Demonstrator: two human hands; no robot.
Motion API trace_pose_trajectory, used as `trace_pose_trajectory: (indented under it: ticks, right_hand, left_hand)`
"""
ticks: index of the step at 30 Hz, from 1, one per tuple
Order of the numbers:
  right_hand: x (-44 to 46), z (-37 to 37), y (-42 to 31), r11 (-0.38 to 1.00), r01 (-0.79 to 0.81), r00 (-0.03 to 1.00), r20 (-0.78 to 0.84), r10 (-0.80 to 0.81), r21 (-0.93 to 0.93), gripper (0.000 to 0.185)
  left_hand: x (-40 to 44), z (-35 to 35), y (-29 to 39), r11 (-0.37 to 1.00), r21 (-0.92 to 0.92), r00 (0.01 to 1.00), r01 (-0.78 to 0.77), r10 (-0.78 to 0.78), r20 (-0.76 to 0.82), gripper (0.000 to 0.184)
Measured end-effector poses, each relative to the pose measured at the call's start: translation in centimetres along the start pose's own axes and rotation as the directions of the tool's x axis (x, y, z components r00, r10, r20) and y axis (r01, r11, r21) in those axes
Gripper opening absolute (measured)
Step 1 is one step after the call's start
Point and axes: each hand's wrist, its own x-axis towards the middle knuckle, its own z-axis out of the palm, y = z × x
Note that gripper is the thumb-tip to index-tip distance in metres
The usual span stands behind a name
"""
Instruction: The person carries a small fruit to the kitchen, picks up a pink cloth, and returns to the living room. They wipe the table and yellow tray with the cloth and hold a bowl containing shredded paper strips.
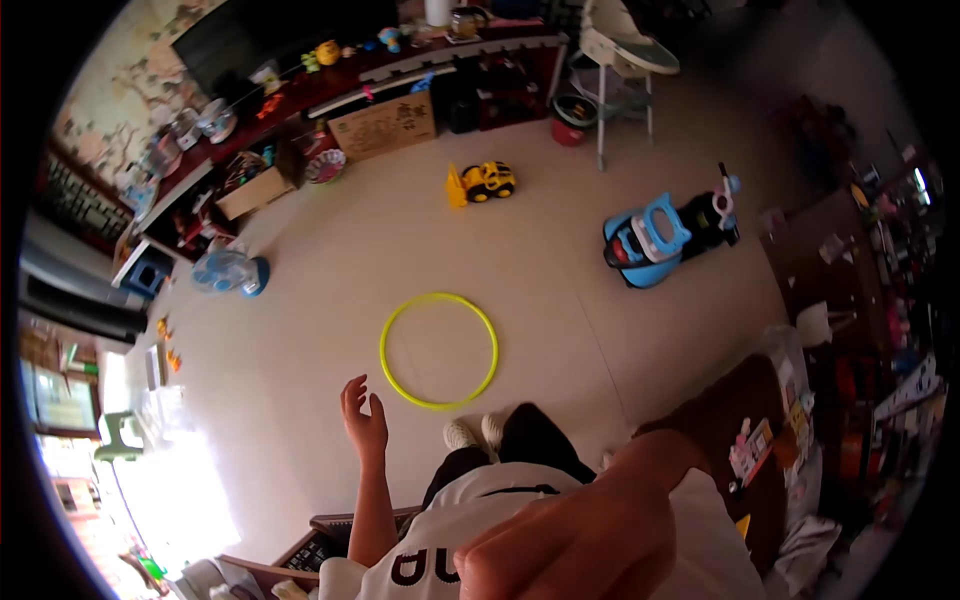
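Note:
My left hand (pixel 366 418) is raised over the floor with its fingers apart, and nothing is in it. Nearest to it is a yellow-green hoop (pixel 440 406), which lies flat on the floor just in front of my feet (pixel 460 434). Very close to the camera, my right hand (pixel 580 540) is bent in front of my white shirt (pixel 400 580). Its back and knuckles show large and blurred. The fingers of that hand are hidden, so I cannot make out whether they hold anything.
A yellow toy loader (pixel 488 182) and a blue ride-on toy (pixel 650 245) stand on the tiled floor (pixel 330 250). Around them are a blue fan (pixel 228 272), a red bin (pixel 573 120), a high chair (pixel 625 55) and a cardboard box (pixel 385 125). A dark brown seat (pixel 725 400) is at right.

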Motion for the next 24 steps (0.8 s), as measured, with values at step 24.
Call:
trace_pose_trajectory:
  ticks: [24]
  right_hand:
    - [-18.7, -33.0, -22.9, 0.998, -0.021, 0.607, -0.794, -0.036, -0.062, 0.060]
  left_hand:
    - [24.2, 37.8, 16.4, 0.999, -0.016, 0.929, 0.044, -0.035, 0.368, 0.034]
